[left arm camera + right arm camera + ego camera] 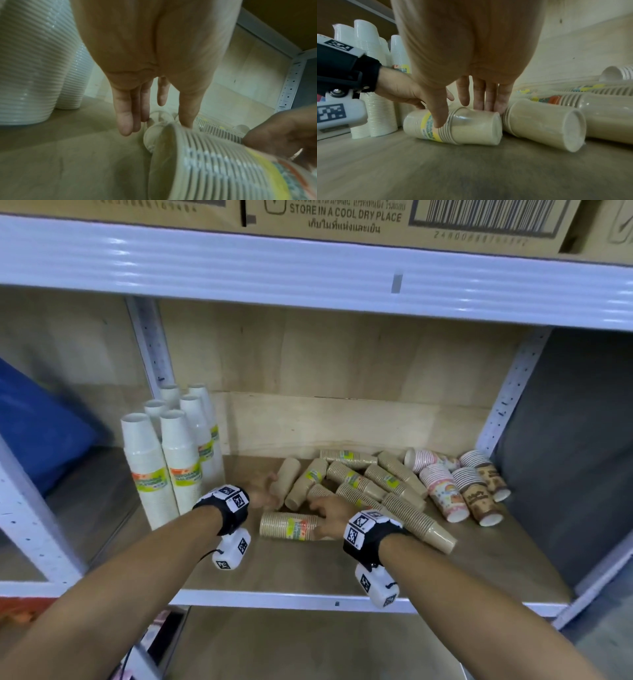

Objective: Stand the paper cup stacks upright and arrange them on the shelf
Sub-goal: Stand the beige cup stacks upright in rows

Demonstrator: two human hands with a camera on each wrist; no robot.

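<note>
Beside the white cup stacks (161, 460) standing at the shelf's (308, 570) left end, a brown cup stack (287, 525) is lying on its side. The right hand (330, 517) is wrapping its grip over this stack, thumb (439, 115) on the label. The left hand (262, 491) is reaching with straight fingers (124, 115), its grip loose, holding nothing. More brown stacks (376, 484) are lying right of it.

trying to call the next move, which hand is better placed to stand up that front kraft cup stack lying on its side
Right. The right hand already has its thumb and fingers over the lying kraft stack; the left hand reaches with straight fingers toward stacks farther back.
</note>
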